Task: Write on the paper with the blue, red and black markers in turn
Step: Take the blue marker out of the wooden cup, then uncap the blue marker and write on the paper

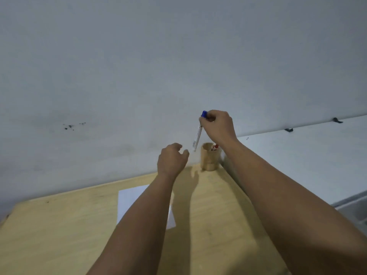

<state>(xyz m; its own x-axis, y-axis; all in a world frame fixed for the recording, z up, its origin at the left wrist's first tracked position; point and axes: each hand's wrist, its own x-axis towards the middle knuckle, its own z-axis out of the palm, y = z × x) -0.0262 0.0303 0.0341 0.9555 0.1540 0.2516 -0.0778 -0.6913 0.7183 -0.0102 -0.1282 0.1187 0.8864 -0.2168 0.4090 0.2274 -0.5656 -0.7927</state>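
My right hand (217,126) holds the blue marker (198,133) by its blue-capped top, so the white barrel hangs nearly upright just left of and above a round wooden pen holder (209,159). A red marker (214,147) pokes out of the holder. My left hand (171,158) hovers left of the holder with its fingers loosely curled and apart, holding nothing. A white sheet of paper (131,199) lies on the wooden table, partly hidden under my left forearm. No black marker shows.
The light wooden table (59,231) stands against a pale grey wall (139,76) with a few dark marks. To the right runs a white ledge or panel (307,151) with small black clips. The holder stands at the table's far right corner.
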